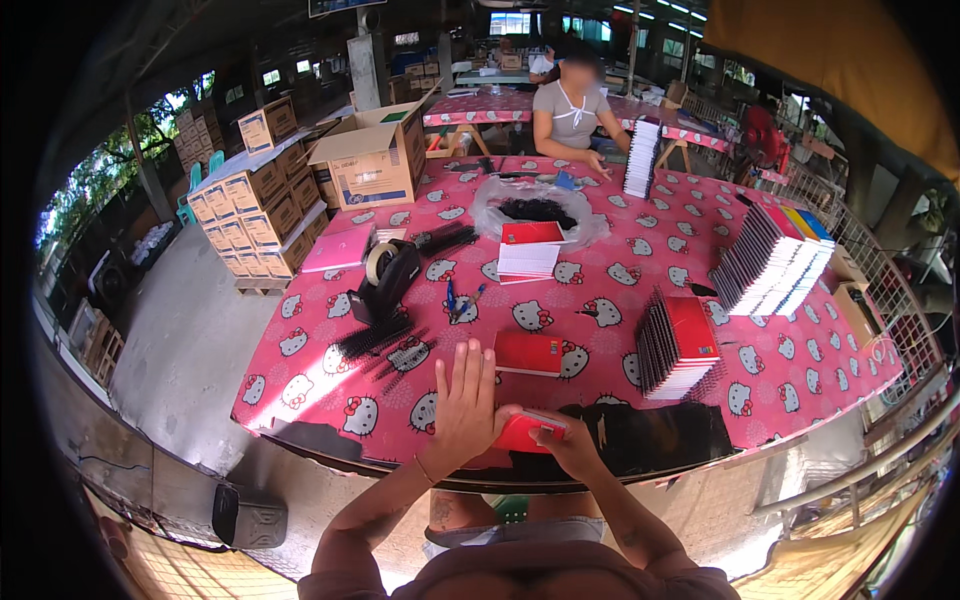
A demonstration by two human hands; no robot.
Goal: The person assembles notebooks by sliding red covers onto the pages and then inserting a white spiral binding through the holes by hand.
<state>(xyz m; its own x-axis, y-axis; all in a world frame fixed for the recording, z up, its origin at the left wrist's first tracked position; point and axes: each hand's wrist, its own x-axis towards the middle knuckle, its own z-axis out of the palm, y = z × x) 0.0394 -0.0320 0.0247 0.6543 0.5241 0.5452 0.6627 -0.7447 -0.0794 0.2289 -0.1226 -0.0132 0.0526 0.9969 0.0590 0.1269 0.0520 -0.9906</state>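
At the near edge of the table, my right hand (pixel 570 442) grips a small red notebook (pixel 518 434), its thumb over the cover. My left hand (pixel 464 405) is open, its fingers stretched out and its thumb by the notebook's left end. Just beyond lies another red notebook (pixel 530 352). To the right stands a row of red notebooks (pixel 688 330) with black spiral bindings along one side. Loose black binding coils (pixel 372 338) lie to the left of my hands. Past them are a black tape dispenser (pixel 383 282) and a blue-handled tool (pixel 460 302).
Farther back, more red-covered notebooks (pixel 528 260) sit before a clear plastic bag (pixel 590 222) of black coils. A tall stack of bound notebooks (pixel 775 262) stands at right. Across the table, a person (pixel 575 110) sits by upright notebooks (pixel 642 158). An open carton (pixel 375 165) stands at the far left.
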